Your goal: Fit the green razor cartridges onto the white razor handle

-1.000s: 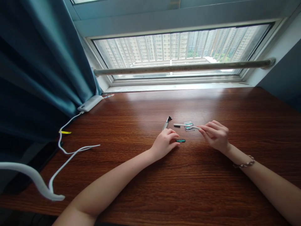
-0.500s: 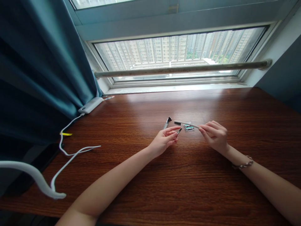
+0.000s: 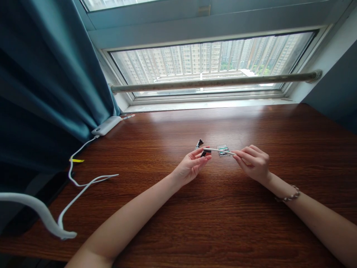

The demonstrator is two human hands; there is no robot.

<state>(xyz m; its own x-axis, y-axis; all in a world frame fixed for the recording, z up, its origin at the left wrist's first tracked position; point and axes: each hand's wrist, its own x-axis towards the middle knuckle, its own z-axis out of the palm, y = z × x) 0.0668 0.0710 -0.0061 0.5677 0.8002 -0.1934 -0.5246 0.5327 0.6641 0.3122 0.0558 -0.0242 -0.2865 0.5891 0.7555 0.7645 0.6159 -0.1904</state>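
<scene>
My right hand (image 3: 254, 163) pinches a thin white razor handle (image 3: 220, 150) that points left, its tip meeting my left hand. My left hand (image 3: 192, 166) is raised off the table with its fingers closed on a small dark blade cartridge (image 3: 206, 152) held against the handle's tip. Just behind the handle lies a small clear pack with green cartridges (image 3: 223, 150). A second, metal razor handle (image 3: 199, 144) lies on the table behind my left fingers, mostly hidden by them.
The wooden table (image 3: 223, 223) runs to a window sill with a metal rail (image 3: 214, 82). At the left, a white power bank (image 3: 106, 125) with white cables (image 3: 80, 186) lies beside a teal curtain (image 3: 47, 82).
My left hand picked the small cartridge up from the table and brought it to the tip of the white handle. My right hand stayed nearly still.
</scene>
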